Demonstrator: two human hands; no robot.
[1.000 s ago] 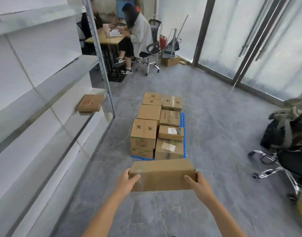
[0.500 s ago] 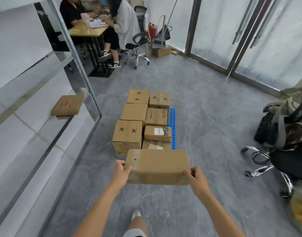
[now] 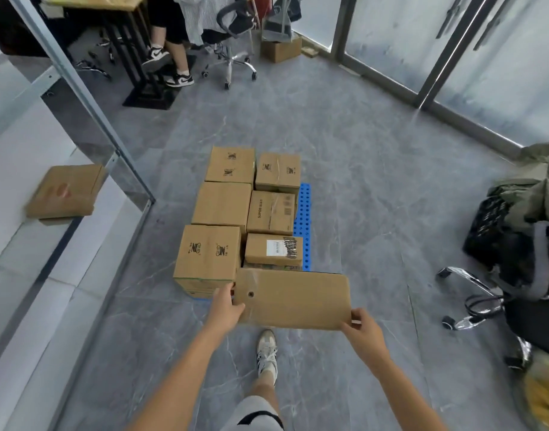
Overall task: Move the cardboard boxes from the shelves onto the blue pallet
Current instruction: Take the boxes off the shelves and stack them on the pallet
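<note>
While both hands carry one long box toward the stack, these are the things to watch for a clean set-down.

Grip: left hand (image 3: 225,309) clasps the near-left end of the carried box (image 3: 293,301), thumb on top; right hand (image 3: 361,329) clasps the near-right corner, so both hands are closed on that one box.
Carried box: held level and lengthwise across the body, above the floor, its far edge just at the near end of the blue pallet (image 3: 304,213).
Advice on grip: keep the hands at opposite ends so the box does not tip; slide the fingers out only once its base rests.
Pallet: almost covered by stacked boxes (image 3: 221,205), with only a bare blue strip showing along the right side.
Likely spot: on top of the near boxes, for instance the labelled box (image 3: 274,250); floor-level room looks too narrow.
Risk: the neighbouring tops differ in height, so a box bridging them could rock; pick one flat top or two level ones.
Feet: a shoe (image 3: 267,353) is close to the pallet's edge; stop short of it.
Left to do: one flat box (image 3: 66,191) lies on the shelf (image 3: 9,237).
</note>
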